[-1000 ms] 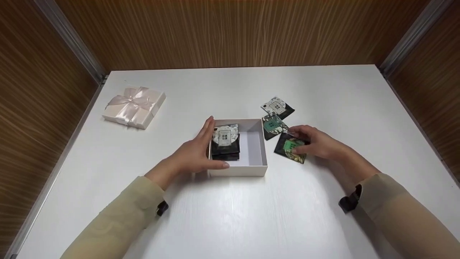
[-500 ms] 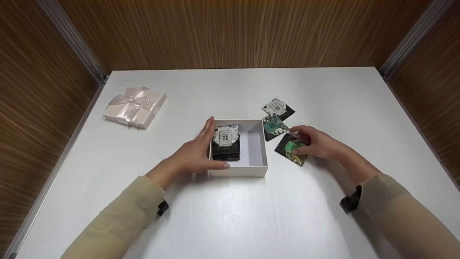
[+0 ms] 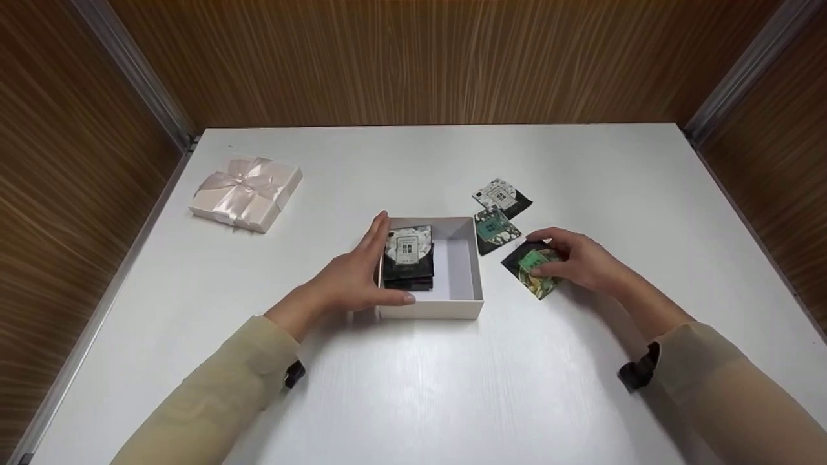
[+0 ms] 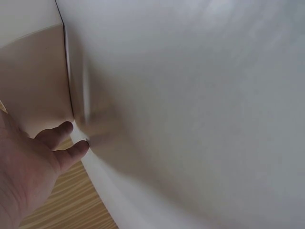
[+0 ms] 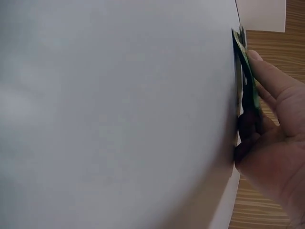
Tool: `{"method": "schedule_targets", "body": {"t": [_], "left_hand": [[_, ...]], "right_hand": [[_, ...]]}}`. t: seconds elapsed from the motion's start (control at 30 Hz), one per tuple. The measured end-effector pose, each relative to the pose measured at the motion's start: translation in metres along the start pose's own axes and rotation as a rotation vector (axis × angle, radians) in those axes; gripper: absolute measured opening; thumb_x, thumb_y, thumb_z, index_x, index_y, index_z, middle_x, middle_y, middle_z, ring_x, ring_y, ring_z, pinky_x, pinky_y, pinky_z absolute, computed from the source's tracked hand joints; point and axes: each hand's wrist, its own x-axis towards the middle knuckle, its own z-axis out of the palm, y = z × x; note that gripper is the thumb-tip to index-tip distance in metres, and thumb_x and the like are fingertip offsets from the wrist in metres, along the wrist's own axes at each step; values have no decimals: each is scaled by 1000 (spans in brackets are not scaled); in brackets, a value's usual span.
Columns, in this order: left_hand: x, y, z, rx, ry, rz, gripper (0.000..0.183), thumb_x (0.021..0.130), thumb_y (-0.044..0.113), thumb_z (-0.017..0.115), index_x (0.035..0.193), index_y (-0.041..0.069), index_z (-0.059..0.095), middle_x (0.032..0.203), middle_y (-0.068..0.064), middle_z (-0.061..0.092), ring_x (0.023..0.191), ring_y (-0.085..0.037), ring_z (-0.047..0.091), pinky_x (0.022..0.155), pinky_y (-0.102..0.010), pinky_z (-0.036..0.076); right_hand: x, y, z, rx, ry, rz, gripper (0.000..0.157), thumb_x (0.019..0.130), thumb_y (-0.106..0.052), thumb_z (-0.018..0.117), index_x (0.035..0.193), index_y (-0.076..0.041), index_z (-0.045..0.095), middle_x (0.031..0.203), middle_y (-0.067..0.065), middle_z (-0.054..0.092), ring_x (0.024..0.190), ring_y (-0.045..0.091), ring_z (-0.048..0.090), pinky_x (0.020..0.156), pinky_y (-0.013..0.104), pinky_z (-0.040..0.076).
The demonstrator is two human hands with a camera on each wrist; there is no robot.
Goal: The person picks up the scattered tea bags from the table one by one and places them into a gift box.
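My left hand (image 3: pixel 345 279) rests along the left side of an open white box (image 3: pixel 449 309), fingers nearly straight at the back left corner and thumb across the front wall. Inside, a stack of dark sachets fills the left half, topped by a white-and-black sachet (image 3: pixel 408 250). To the right of the box, my right hand (image 3: pixel 585 261) pinches a black sachet with a green label (image 3: pixel 531 259). In the right wrist view, the thumb presses one face of this sachet (image 5: pixel 248 81) and the curled fingers are behind it, at the table surface.
A teal-labelled sachet (image 3: pixel 494 229) lies against the box's right side, overlapping another white-and-black sachet (image 3: pixel 502 196) behind it. A pale pink lid with a ribbon bow (image 3: pixel 249 194) sits at the back left of the white table (image 3: pixel 413 387). Wood-grain panels (image 3: pixel 413 64) surround the table.
The green-labelled sachet has turned a little and shifted right, with my right hand moving slightly right too. My left hand and the box keep their places.
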Motion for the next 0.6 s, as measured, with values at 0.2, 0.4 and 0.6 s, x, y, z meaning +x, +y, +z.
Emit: {"method": "schedule_targets", "body": {"t": [0.2,0.4,0.6], "left_hand": [[0,-1,2,1,4,-5,143,74,87,73,166,35,-23,175,14,-20,114,-39,67,101,-56,52],[1,-2,3,-1,6,11,142,74,88,72,166,34,-23,174,15,-21,120,-39,65,104,-55,50],[1,-2,2,2,7,16,143,73,90,70,166,33,-23,176,11,-19,127,-38,62,107,-53,49]], "right_hand": [[-3,3,-3,70,87,32,37,94,-16,84,127,-3,71,113,12,74,96,10,65,81,18,50],[-8,-1,-13,168,160,98,41,98,-20,80,130,4,71,97,-8,77,86,3,66,76,17,52],[-7,-14,-23,222,205,93,49,100,-19,78,142,3,65,107,-9,76,91,2,70,81,18,55]]}}
